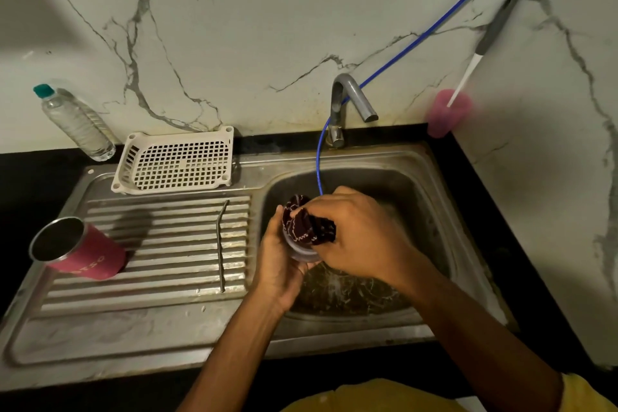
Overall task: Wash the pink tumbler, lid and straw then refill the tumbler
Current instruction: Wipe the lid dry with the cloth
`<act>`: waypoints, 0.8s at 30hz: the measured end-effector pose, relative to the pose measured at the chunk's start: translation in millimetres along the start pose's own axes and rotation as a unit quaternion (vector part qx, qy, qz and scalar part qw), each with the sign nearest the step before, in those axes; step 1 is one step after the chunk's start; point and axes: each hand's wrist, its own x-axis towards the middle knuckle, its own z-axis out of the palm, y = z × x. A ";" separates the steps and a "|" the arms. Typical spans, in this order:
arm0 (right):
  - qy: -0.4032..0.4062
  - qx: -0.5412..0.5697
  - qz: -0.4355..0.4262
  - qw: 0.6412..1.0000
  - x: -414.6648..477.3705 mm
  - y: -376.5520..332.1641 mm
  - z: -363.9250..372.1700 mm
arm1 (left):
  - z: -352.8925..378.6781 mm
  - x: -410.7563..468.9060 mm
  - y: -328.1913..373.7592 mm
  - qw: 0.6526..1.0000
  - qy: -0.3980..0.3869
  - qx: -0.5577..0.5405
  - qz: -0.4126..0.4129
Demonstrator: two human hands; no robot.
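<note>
The pink tumbler point(83, 252) stands on the ribbed drainboard at the left, tilted, its steel inside facing me. A bent metal straw point(220, 244) lies along the drainboard ribs beside the basin. Over the sink basin point(428, 211), my left hand point(281, 261) holds the clear lid point(302, 254) from below. My right hand point(361, 237) grips a dark maroon cloth point(307, 224) and presses it onto the lid's top. Most of the lid is hidden by the cloth and fingers.
A grey tap point(351, 100) rises behind the basin with a thin blue hose point(418, 40) running down into it. A white plastic basket point(177, 160) and a clear water bottle point(73, 120) sit at the back left. A pink cup point(444, 117) holding a brush stands at the back right corner.
</note>
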 end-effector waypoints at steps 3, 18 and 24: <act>-0.018 0.016 -0.040 0.999 -0.5 1.6 -4.4 | 1.7 0.8 1.2 0.999 0.006 0.034 0.039; 0.105 -0.049 -0.098 0.988 -27.2 -1.3 7.8 | -7.5 7.4 6.1 0.944 0.123 0.184 0.244; 0.057 -0.106 -0.034 0.992 -23.2 -19.9 26.8 | -13.4 6.0 6.8 0.898 0.078 0.298 0.314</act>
